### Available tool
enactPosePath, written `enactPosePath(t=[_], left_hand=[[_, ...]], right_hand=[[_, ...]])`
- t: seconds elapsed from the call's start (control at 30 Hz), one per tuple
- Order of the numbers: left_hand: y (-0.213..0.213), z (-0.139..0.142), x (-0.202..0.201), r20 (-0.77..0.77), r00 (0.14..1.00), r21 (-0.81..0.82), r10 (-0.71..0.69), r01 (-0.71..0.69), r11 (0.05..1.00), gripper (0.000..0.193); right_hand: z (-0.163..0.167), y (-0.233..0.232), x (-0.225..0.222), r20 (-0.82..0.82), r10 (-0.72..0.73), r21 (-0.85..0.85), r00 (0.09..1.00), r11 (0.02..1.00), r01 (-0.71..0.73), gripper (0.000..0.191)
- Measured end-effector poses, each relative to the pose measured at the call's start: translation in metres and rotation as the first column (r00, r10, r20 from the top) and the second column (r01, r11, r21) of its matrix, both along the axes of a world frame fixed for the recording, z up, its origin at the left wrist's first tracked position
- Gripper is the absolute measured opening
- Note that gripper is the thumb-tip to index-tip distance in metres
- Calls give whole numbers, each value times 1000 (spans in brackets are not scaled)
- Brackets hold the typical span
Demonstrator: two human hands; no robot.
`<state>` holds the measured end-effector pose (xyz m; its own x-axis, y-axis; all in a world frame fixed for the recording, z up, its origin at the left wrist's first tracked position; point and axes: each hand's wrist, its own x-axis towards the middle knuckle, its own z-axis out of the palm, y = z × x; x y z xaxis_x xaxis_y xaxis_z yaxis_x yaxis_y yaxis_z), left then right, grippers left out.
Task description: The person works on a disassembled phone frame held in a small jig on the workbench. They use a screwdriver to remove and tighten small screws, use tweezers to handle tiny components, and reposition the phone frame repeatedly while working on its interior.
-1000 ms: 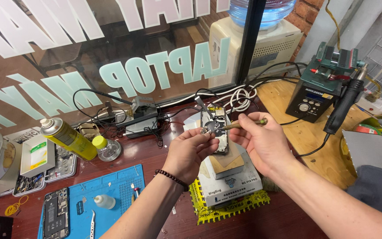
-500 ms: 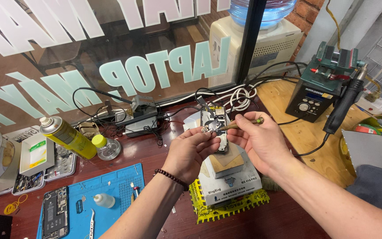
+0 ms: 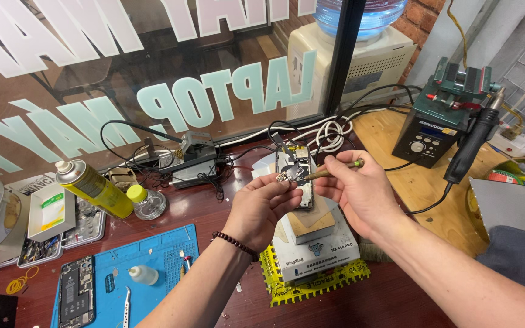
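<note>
**Working a small part over the opened phone**

Head view: I judge the step in hand to be fine work on a small component held above the opened phone [image 3: 299, 176], which lies on a wooden block [image 3: 314, 220] atop a white box [image 3: 311, 249] and a yellow notched pad [image 3: 311, 284]. My left hand [image 3: 262, 206] pinches a small metallic part [image 3: 285, 177] between thumb and fingertips, just over the phone's upper half. My right hand [image 3: 353, 194] is closed around a slim olive-handled tool [image 3: 335, 170], its tip meeting the part. Whether the tip truly touches I cannot tell. The next move, as I judge it, calls for a steady left pinch and very small motion at the tool tip, since the part hangs directly over the exposed board.

Around: a black station [image 3: 429, 130] with its handpiece [image 3: 472, 146] stands well apart on the right; its cable runs near my right wrist and could snag. White cable coils [image 3: 332, 133] sit just behind the phone. To the left lie a yellow spray can [image 3: 92, 188], a small bottle [image 3: 144, 203], and a blue mat [image 3: 153, 267] bearing a second opened phone [image 3: 75, 291] and tweezers [image 3: 126, 305].
</note>
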<state>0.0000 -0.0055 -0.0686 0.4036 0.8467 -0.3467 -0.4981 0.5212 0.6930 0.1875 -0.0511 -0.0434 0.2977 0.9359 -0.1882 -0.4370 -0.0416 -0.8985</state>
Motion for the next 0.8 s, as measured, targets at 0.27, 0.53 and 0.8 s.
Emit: enactPosePath(t=[0.27,0.53,0.8], left_hand=[[0,1,-6,-41,999,36,-19,20,999,17],[-7,9,-6,-100,992,88,-82,91,992,19],[-11,18,-5,-95,992,145,-79,92,985,28]], right_hand=[[3,0,12,137,-37,-66,990,997,47,23],[10,0,1,253,178,-17,951,984,-180,22],[14,-4,-9,342,226,-35,912,973,-228,15]])
